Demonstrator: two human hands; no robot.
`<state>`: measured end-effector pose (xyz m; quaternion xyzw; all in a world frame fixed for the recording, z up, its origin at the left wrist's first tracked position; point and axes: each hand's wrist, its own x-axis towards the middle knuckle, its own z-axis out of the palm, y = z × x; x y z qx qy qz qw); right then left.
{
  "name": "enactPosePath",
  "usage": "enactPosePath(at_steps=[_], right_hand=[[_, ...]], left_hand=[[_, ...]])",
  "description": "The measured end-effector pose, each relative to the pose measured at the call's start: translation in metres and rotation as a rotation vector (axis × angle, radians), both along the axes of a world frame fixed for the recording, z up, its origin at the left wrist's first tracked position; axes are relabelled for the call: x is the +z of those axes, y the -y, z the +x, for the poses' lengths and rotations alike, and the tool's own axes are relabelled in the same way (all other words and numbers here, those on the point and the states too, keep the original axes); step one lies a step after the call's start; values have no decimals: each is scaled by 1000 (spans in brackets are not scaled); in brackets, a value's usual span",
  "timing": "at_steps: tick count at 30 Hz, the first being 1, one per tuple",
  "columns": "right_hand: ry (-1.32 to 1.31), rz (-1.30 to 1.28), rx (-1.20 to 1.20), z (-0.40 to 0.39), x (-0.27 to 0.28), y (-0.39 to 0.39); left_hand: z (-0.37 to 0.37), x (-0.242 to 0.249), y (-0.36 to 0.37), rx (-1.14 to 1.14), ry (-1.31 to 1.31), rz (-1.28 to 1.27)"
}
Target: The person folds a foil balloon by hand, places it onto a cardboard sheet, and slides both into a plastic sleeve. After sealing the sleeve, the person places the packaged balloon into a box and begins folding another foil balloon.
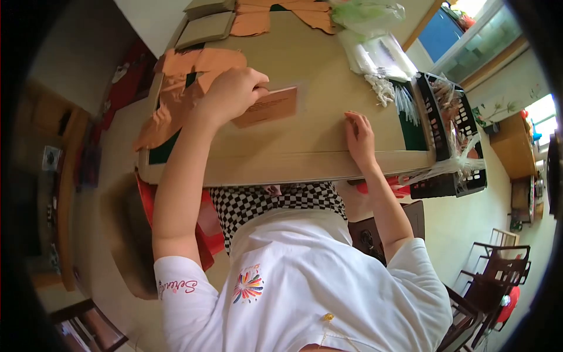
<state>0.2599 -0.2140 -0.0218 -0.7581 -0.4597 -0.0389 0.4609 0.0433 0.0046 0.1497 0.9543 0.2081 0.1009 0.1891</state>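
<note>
On the brown-covered table [316, 141] lies an orange printed card [275, 110] in what looks like a clear sleeve. My left hand [234, 94] is over its upper left part, thumb and fingers pinched together at the card's edge; what exactly they grip is too small to tell. My right hand [359, 136] rests at the table's front edge, to the right of the card, with its fingers slightly curled and nothing visible in them. Orange sheets [176, 97] lie left of my left hand, partly behind it.
Stacked brown pads [205, 29] and more orange sheets [252, 20] are at the back. At the right are clear plastic bags [384, 56], white strings [381, 89], thin pale sticks [406, 104] and a black basket [434, 114] with plastic-wrapped items.
</note>
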Motion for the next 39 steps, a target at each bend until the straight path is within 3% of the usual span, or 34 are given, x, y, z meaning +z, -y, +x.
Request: enactPosePath(at_steps=[3,4,6,8,10,11,16,18,22,26,32,34,37,39], right_hand=[[78,-28,21,12,-9,-6],[66,-59,25,16,-10,-7],[40,3,52,24,-21,-9],[39,-22,63,25,-19,-9],[38,-25,60,25,-19,-9],[13,-29,71,25,-19,-10],[9,-31,100,31,-24,-9],[55,-76,77,25,-18,-8],[103,-106,49,20,-13,-9],[190,-112,49,22,-16,-10],[132,-116,57,14,-12,-11],[166,-122,55,14,-11,-11],[150,-165,36,11,-5,-12],[179,-187,28,8,-3,-14]], left_hand=[[-50,17,-9,39,53,71],[-75,29,-13,171,31,-6],[-136,54,-25,150,78,80],[-200,76,-34,203,-14,-45],[-253,103,-35,377,-339,-57],[-279,105,-32,431,-364,-56],[-408,50,-50,745,-557,3],[-454,3,-56,843,-498,-9],[-469,-66,-52,986,-495,-250],[-482,-134,-56,935,-587,-119],[-460,-79,-45,938,-883,-354],[-459,-81,-44,970,-870,-298],[-486,-145,-53,980,-709,-184],[-482,-137,-55,955,-741,-221]])
